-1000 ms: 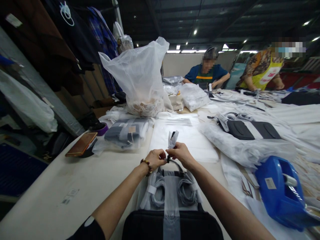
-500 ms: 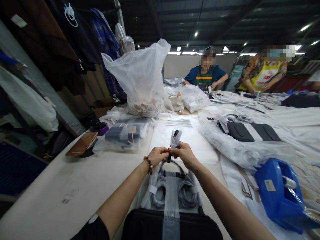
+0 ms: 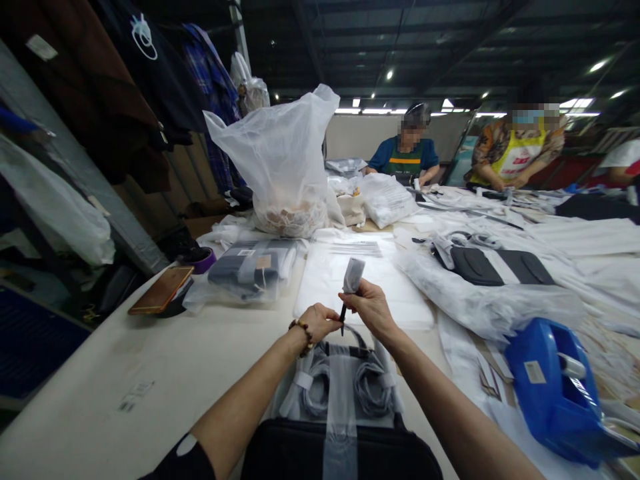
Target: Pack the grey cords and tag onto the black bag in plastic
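Below my hands lies a black handbag (image 3: 285, 447) with a pale translucent band down its middle. Two wrapped, coiled straps (image 3: 373, 387) rest on it side by side, and its dark handle (image 3: 358, 339) rises toward my hands. Above the handle, my right hand (image 3: 371, 307) pinches a small narrow black strap (image 3: 343, 315) whose upper end is covered by whitish wrapping (image 3: 353, 275). My left hand (image 3: 320, 324), with a beaded bracelet at the wrist, has its fingertips closed on the strap's lower part. What the wrapping covers is hidden.
Behind my hands lie white sheets (image 3: 315, 283). A packed dark bag (image 3: 253, 270) and a phone (image 3: 161, 291) are at left, a big plastic bag (image 3: 280, 153) further back. At right stand a blue tape dispenser (image 3: 550, 393) and another black bag (image 3: 500, 265). Two co-workers work across the table.
The wrapped end has turned, so its black part no longer shows at the top. The black strap now hangs straighter between my hands, and my left hand sits slightly lower.
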{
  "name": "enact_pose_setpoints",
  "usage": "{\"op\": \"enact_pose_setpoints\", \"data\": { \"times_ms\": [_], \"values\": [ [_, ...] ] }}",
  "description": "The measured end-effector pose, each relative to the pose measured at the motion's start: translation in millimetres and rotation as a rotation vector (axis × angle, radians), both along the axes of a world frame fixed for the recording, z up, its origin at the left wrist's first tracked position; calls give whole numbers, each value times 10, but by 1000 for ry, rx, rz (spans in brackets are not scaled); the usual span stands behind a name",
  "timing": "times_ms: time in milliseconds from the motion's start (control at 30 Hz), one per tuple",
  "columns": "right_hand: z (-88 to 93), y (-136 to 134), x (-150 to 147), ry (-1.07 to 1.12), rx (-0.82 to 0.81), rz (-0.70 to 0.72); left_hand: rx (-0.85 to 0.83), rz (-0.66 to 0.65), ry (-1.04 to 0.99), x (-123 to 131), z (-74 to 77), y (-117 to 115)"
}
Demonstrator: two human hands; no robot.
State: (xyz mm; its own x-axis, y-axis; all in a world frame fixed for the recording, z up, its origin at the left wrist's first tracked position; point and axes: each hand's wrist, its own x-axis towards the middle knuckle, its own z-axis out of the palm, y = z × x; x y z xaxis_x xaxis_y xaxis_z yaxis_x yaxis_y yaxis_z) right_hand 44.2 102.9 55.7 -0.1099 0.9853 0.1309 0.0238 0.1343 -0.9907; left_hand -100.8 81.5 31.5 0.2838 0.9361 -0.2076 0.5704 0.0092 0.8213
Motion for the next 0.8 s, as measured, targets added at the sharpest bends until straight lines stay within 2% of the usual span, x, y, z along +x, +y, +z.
{"op": "enact_pose_setpoints", "data": {
  "times_ms": [300,533,633,800],
  "values": [
    [94,-108,-23,6,39,32,21,-72,139,30,-7,-17],
    [-75,-299,19,-165,194,51,18,-40,285,61,35,-55],
    [-150,-521,160,-310,304,140,29,-63,258,36,3,-79],
    [-263,-915,312,-594,518,432,102,-96,239,-58,-46,-73]
  ]
}}
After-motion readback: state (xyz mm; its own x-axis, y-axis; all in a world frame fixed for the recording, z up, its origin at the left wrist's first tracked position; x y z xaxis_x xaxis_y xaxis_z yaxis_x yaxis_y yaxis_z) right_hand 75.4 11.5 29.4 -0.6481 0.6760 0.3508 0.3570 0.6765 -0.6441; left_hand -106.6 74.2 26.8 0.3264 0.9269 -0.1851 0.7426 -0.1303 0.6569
